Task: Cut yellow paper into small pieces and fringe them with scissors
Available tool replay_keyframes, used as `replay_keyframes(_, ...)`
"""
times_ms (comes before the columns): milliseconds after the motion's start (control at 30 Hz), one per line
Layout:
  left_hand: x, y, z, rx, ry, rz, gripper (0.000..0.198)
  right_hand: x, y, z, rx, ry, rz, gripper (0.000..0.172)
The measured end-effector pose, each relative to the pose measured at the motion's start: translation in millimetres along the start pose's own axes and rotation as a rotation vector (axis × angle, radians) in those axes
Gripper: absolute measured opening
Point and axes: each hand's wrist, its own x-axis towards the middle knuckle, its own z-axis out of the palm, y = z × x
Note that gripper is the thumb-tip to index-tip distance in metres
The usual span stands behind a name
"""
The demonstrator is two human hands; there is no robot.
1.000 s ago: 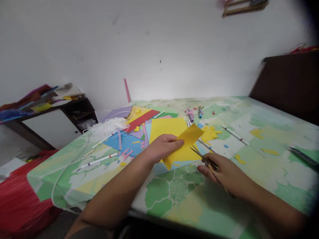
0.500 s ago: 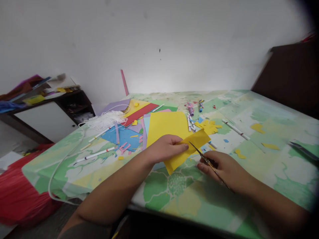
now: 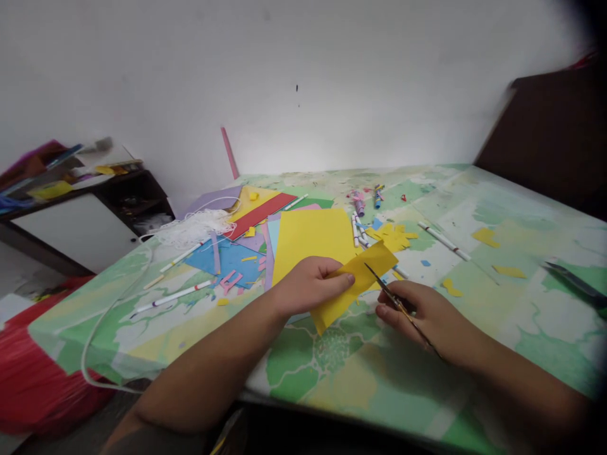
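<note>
Between thumb and fingers, my left hand (image 3: pixel 318 284) grips a strip of yellow paper (image 3: pixel 374 260), raised above the table and slanting up to the right. In my right hand (image 3: pixel 422 316) is a pair of scissors (image 3: pixel 396 302), the fingers closed round its handles. The blades point up and left and lie against the paper's lower right part. Whether they are spread apart is hard to see. Behind my left hand lies a stack of coloured sheets with a large yellow sheet (image 3: pixel 310 240) on top.
Beyond the paper lie yellow cut-outs (image 3: pixel 392 236) and white markers (image 3: pixel 358 230). A tangle of white cord (image 3: pixel 196 227), a red strip (image 3: pixel 263 215) and blue paper (image 3: pixel 230 259) are on the left. At the right edge is a dark knife-like blade (image 3: pixel 571 278).
My view has shifted slightly, so the table sits a little further left. The scissors and yellow paper stay close together, the blades moving slightly along the paper.
</note>
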Motion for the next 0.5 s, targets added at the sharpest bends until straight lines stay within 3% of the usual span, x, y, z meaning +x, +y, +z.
replay_keyframes(267,0,1,5.8,-0.022,0.052,-0.027,0.026,0,0,0,-0.057,-0.028,-0.019,0.029)
replay_keyframes(500,3,-3,12.4,-0.123,0.085,-0.069,0.012,2,-1,1,-0.078,-0.039,-0.013,0.030)
